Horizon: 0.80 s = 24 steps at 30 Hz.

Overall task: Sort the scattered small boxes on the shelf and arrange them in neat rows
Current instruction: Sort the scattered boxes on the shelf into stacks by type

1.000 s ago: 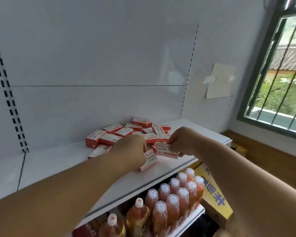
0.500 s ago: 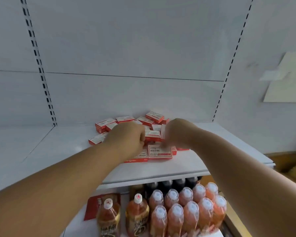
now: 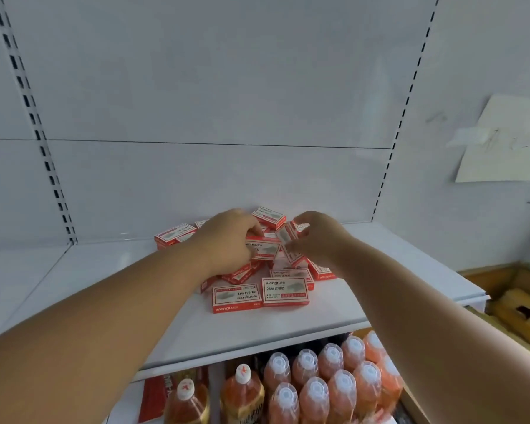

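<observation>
- While both my hands are buried in the heap at the back of the shelf (image 3: 288,328), the head view, the only one I have, shows what matters for the coming move: the pile of small boxes (image 3: 276,264) lies straight ahead of me and between my two wrists, and the start of a row lies nearer to me than the pile, toward the shelf's front edge.
- That row is two boxes lying flat and side by side: the left front box (image 3: 237,297) and the right front box (image 3: 285,290), long axes running left to right, short ends touching or almost so.
- My left hand (image 3: 227,240) sits on the left flank of the pile. Its grip is curled over a flat box (image 3: 262,247) on top, fingers bent round the far edge; the palm side is hidden from me.
- My right hand (image 3: 315,237) is on the right flank, just across from the left. Its grip pinches a tilted box (image 3: 285,234), thumb below, fingertips above, and the box's long axis slants up and away from me.
- The loose boxes beneath point every which way; one box (image 3: 269,216) rests high at the back, others (image 3: 175,235) peep out left of my wrist.
- I judge the right hand nearer the row's open right end, so its box should come toward me and turn level.
- Below the shelf stand bottles (image 3: 315,390), no part of this job.
</observation>
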Each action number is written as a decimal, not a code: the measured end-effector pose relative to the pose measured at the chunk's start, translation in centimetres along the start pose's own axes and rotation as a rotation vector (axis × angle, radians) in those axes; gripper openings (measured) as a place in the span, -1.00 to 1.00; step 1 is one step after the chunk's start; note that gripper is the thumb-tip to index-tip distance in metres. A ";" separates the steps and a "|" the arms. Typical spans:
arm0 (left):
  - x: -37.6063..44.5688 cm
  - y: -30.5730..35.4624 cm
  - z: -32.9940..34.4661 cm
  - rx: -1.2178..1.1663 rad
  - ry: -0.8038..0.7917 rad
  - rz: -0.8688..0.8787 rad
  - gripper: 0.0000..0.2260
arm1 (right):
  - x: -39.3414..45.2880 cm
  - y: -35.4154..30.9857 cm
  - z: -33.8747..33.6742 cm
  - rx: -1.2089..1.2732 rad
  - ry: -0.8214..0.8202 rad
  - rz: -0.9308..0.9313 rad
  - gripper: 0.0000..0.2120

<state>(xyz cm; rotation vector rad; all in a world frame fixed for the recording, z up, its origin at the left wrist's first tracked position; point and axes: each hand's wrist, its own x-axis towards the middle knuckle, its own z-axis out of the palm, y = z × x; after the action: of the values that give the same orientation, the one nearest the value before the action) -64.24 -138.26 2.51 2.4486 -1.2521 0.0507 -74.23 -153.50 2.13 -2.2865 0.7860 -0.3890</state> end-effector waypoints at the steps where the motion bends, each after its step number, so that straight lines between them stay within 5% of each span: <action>1: 0.0 0.1 0.0 -0.074 0.023 -0.012 -0.71 | -0.1 0.2 -0.1 0.130 0.020 -0.007 -0.59; 5: 0.4 1.0 -0.4 -0.415 0.158 -0.101 -0.82 | 0.1 0.3 -1.8 0.656 0.116 -0.007 -0.77; 11: 2.2 4.3 0.2 -1.108 0.133 -0.252 -0.59 | 0.9 1.4 -4.2 0.806 0.189 -0.092 -0.73; 24: 10.9 16.3 6.7 -1.282 -0.072 -0.308 -0.52 | 6.0 13.2 -13.4 0.920 -0.055 0.016 -0.70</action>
<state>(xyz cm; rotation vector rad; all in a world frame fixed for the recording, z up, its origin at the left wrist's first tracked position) -71.48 -157.60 3.85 1.4442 -0.5544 -0.6975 -81.57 -171.82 3.13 -1.4189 0.4497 -0.5384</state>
